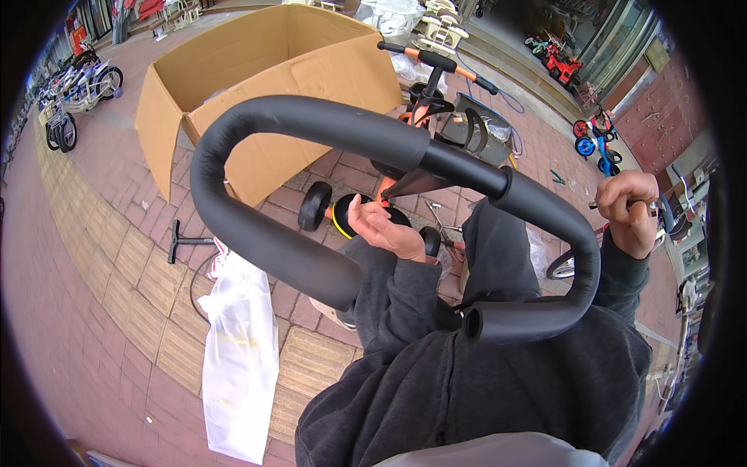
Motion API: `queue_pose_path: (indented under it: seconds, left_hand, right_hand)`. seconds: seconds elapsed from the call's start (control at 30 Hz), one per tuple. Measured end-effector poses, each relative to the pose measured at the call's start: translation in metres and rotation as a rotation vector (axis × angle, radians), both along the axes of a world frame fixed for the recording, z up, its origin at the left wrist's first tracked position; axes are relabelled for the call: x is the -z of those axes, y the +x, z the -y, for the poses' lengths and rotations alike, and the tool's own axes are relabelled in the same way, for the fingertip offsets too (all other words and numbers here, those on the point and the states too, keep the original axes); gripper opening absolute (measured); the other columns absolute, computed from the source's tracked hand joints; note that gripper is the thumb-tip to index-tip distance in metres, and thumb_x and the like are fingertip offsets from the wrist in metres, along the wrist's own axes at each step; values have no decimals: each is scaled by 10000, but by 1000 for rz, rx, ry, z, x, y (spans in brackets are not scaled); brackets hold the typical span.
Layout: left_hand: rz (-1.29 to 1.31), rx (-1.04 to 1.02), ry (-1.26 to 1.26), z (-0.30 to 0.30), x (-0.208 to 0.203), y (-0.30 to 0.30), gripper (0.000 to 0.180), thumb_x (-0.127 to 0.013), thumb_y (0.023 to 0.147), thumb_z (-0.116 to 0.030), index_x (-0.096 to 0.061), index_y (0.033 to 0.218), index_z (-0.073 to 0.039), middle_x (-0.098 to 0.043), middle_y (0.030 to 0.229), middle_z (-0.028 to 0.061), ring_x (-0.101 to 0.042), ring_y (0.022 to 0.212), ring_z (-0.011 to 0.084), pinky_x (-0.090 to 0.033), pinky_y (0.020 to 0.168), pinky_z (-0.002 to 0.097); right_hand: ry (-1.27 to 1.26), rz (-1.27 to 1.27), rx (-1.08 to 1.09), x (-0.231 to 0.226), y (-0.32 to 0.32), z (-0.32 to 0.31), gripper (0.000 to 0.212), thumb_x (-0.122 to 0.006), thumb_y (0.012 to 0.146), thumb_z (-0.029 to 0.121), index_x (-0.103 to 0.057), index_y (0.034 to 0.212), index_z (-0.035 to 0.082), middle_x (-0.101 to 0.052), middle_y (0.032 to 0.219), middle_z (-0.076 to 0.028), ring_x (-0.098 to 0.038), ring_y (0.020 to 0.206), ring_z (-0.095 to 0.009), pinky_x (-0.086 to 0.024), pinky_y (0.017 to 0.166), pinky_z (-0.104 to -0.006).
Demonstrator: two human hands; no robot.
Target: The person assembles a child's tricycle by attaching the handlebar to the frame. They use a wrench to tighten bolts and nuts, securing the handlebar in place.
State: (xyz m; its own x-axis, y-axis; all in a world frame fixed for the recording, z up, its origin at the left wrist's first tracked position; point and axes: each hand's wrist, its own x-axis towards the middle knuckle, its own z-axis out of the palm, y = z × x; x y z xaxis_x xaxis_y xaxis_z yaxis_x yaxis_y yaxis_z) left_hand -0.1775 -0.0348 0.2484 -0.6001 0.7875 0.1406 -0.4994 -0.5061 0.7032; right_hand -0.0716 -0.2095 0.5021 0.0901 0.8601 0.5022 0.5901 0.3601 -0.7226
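A black foam-padded loop bar [311,121] spans the middle of the view in front of my torso. A short smooth black section shows between its two foam sleeves, and one foam end is hollow. Inside the loop, my left hand [387,231] is raised above my knee, palm up, its fingers loosely bent and holding nothing. Past the loop's right side, my right hand [629,210] is closed around a thin dark thing that is mostly hidden by the fingers. Beyond the bar stands a child's tricycle with an orange frame and black handlebar [436,61]; a black wheel [314,205] shows below.
A large open cardboard box [311,82] stands behind the tricycle. A white plastic bag [241,350] and a black T-shaped bar [175,242] lie on the left paving. Green-handled pliers [557,177] lie at right. Small bicycles [66,128] stand far left, and a blue-wheeled tricycle [587,146] far right.
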Motion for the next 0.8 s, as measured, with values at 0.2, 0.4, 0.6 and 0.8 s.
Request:
queue_pose_path:
  seconds: [0.2, 0.4, 0.6, 0.8]
  left_hand:
    - [47, 32, 24, -2, 2, 2, 386, -370, 933, -313, -428, 1120, 20, -359, 767, 6, -326, 683, 98, -302, 647, 232]
    - [-189, 33, 97, 2, 9, -1, 496, -431, 899, -393, -435, 1141, 40, -425, 1092, 127, -431, 1009, 222, -324, 908, 329]
    - [-182, 45, 79, -6, 16, 0, 528, -361, 916, -420, -430, 1161, 42, -433, 1137, 139, -411, 1065, 246, -301, 948, 342]
    - [93, 218, 145, -10, 21, 10, 532, -364, 914, -429, -394, 1178, 32, -452, 1129, 148, -461, 1015, 227, -352, 909, 347]
  right_hand:
    - [-24, -37, -24, 1, 1, -6, 600, -630, 744, 516, -569, 765, -81, -322, 455, 58, -267, 410, -46, -187, 416, -238]
    - [-67, 71, -51, 0, -8, -5, 640, -649, 701, 559, -580, 740, -77, -324, 449, 55, -285, 412, -54, -178, 418, -246]
    - [27, -85, 0, 12, 1, -11, 593, -608, 776, 497, -560, 793, -94, -311, 465, 58, -259, 417, -46, -193, 425, -239]
    - [18, -207, 113, 25, 17, -19, 494, -569, 828, 405, -565, 791, -88, -289, 456, 65, -248, 407, -38, -188, 413, -224]
